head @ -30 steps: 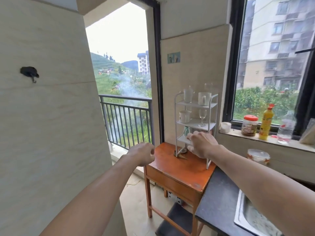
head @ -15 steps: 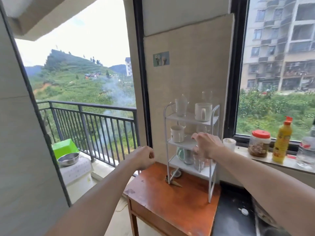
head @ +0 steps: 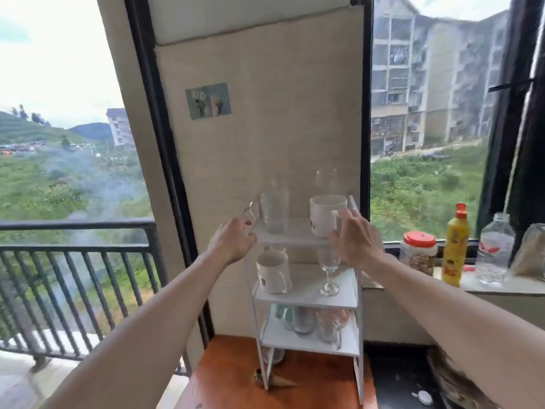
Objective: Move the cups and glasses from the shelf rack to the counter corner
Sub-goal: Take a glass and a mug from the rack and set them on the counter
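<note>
A white three-tier shelf rack [head: 306,299] stands on a wooden table [head: 236,388]. Its top shelf holds a clear glass mug [head: 275,212], a white mug [head: 323,215] and a wine glass [head: 326,178] behind it. On the middle shelf are another white mug [head: 272,276] and a wine glass [head: 328,273]. Several glasses [head: 306,320] fill the bottom shelf. My left hand [head: 233,242] is at the clear mug's handle, fingers loosely curled, holding nothing. My right hand [head: 354,240] is spread open beside the white mug's handle.
The dark counter [head: 395,379] lies right of the table, below the windowsill [head: 501,286]. On the sill stand a red-lidded jar [head: 418,255], a yellow bottle [head: 454,246] and a clear plastic bottle [head: 494,249]. A balcony railing [head: 73,261] is at the left.
I have come closer to the rack. Both hands rose from the lower shelves to the top shelf, and the right hand opened its fingers.
</note>
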A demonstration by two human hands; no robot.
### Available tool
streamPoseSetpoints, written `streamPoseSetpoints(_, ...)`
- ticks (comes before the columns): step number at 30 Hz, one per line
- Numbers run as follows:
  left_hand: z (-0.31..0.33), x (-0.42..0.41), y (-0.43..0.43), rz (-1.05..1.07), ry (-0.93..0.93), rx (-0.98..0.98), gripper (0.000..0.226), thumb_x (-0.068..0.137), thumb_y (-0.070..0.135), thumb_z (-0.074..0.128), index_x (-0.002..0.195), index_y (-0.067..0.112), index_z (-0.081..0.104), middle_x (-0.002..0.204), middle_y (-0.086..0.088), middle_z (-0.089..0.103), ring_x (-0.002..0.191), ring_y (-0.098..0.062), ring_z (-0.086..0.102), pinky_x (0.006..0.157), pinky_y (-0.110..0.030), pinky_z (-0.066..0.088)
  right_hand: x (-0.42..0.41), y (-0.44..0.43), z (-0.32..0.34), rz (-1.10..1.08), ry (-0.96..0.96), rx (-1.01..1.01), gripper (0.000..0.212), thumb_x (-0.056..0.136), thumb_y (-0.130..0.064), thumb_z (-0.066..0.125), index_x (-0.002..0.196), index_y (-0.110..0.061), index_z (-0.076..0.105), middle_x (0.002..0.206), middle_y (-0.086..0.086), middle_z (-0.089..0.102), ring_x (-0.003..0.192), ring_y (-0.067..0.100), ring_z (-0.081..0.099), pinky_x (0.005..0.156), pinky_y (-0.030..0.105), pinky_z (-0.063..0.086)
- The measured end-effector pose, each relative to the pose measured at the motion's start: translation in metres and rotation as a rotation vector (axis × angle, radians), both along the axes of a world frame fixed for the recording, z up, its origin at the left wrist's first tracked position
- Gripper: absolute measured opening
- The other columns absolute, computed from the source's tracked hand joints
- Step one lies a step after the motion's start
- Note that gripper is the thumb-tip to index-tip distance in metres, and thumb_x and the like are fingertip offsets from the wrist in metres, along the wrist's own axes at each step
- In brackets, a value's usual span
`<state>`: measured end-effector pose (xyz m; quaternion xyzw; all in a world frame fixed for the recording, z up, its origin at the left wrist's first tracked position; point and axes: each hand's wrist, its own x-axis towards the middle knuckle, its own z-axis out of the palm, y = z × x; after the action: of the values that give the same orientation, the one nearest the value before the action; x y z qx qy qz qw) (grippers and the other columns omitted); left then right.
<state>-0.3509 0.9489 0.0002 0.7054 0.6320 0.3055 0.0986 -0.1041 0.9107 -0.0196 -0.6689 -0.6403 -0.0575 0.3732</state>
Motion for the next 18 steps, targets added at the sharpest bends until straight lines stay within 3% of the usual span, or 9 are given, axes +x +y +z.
streamPoseSetpoints(2, 0.01, -0.002, 0.036, -0.032, 0.038, 0.047, 0.049, 0.086, 0.033, 0.057, 0.132, 0.018, 0.051, 0.134, -0.009, 0.053, 0.12, -0.032, 0.052, 0.098, -0.043, 0.044, -0.005, 0.015, 0.001, -0.069, 0.088, -0.012, 0.031, 0.089, -0.022, 0.057, 0.116, -0.007, 0.059, 0.11, 0.013, 0.065, 0.092, 0.034, 0.063, 0.077, 0.043, 0.052)
streamPoseSetpoints(4, 0.019, 0.001, 0.063, -0.036, 0.031, 0.098, 0.049, 0.087, 0.035, 0.055, 0.131, 0.015, 0.049, 0.133, -0.011, 0.051, 0.119, -0.034, 0.052, 0.097, -0.043, 0.044, -0.007, 0.025, 0.001, -0.103, 0.231, -0.032, 0.027, 0.087, -0.026, 0.056, 0.108, -0.01, 0.063, 0.097, 0.01, 0.068, 0.085, 0.032, 0.063, 0.07, 0.036, 0.047)
streamPoseSetpoints(8, 0.029, 0.005, 0.097, -0.043, -0.013, 0.105, 0.046, 0.087, 0.034, 0.056, 0.129, 0.015, 0.053, 0.128, -0.012, 0.06, 0.117, -0.034, 0.055, 0.092, -0.038, 0.044, -0.011, 0.042, 0.003, -0.112, 0.474, -0.02, 0.024, 0.087, -0.028, 0.055, 0.081, -0.01, 0.069, 0.075, 0.01, 0.068, 0.075, 0.031, 0.064, 0.061, 0.034, 0.043)
streamPoseSetpoints(12, 0.033, 0.005, 0.098, -0.008, -0.051, 0.085, 0.029, 0.085, 0.033, 0.055, 0.106, 0.018, 0.068, 0.11, -0.01, 0.069, 0.103, -0.034, 0.061, 0.081, -0.035, 0.049, -0.01, 0.046, 0.0, -0.044, 0.692, -0.062, 0.036, 0.09, -0.028, 0.054, 0.064, -0.006, 0.067, 0.068, 0.012, 0.07, 0.064, 0.03, 0.067, 0.066, 0.044, 0.057)
streamPoseSetpoints(15, 0.033, 0.009, 0.098, 0.01, -0.148, 0.042, 0.022, 0.084, 0.029, 0.056, 0.088, 0.011, 0.07, 0.093, -0.011, 0.07, 0.088, -0.033, 0.063, 0.074, -0.035, 0.051, -0.015, 0.051, 0.003, 0.043, 0.905, -0.091, 0.032, 0.094, -0.023, 0.055, 0.068, -0.005, 0.063, 0.068, 0.01, 0.065, 0.057, 0.022, 0.061, 0.055, 0.035, 0.058)
streamPoseSetpoints(18, 0.026, 0.017, 0.093, -0.07, -0.424, -0.073, 0.024, 0.088, 0.025, 0.059, 0.082, 0.002, 0.064, 0.078, -0.014, 0.066, 0.061, -0.027, 0.058, 0.061, -0.036, 0.056, -0.019, 0.048, 0.003, 0.072, 1.061, -0.092, 0.025, 0.096, -0.022, 0.056, 0.075, -0.008, 0.063, 0.068, 0.006, 0.059, 0.056, 0.015, 0.06, 0.047, 0.028, 0.053)
